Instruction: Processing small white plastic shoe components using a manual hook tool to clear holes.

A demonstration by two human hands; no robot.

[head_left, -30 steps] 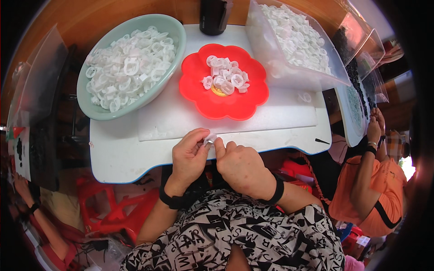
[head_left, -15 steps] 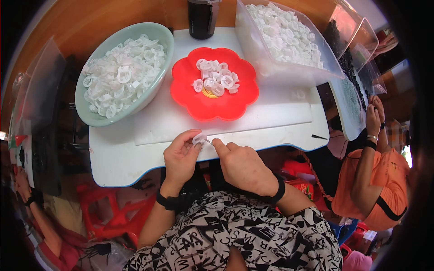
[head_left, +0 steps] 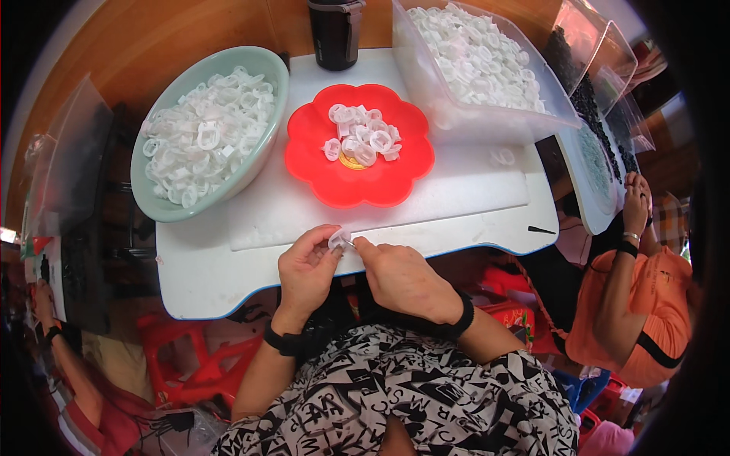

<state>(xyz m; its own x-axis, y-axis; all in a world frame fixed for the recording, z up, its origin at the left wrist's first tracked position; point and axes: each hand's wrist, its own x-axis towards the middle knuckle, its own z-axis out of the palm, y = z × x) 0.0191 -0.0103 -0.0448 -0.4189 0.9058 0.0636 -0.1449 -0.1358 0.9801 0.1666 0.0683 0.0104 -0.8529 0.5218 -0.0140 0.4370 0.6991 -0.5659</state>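
Note:
Between thumb and fingers, my left hand (head_left: 306, 267) pinches a small white translucent plastic ring-shaped part (head_left: 339, 240) above the table's front edge. My right hand (head_left: 407, 280) is closed round a thin metal-tipped tool (head_left: 350, 244), its handle hidden in my fist. The tip of that tool meets the part. Just beyond my hands lies a red flower-shaped plate (head_left: 363, 194) with a small heap of similar white parts (head_left: 365, 137) on it.
A pale green basin (head_left: 141, 182) heaped with white parts stands at the left, a clear bin (head_left: 487, 129) of them at the right. A black tumbler (head_left: 334, 38) stands behind the plate. A dark sliver (head_left: 541, 229) lies near the table's right edge. People sit on both sides.
My right hand has come slightly nearer the left, and the tool's tip reaches further into the part. The whole view has shifted a little.

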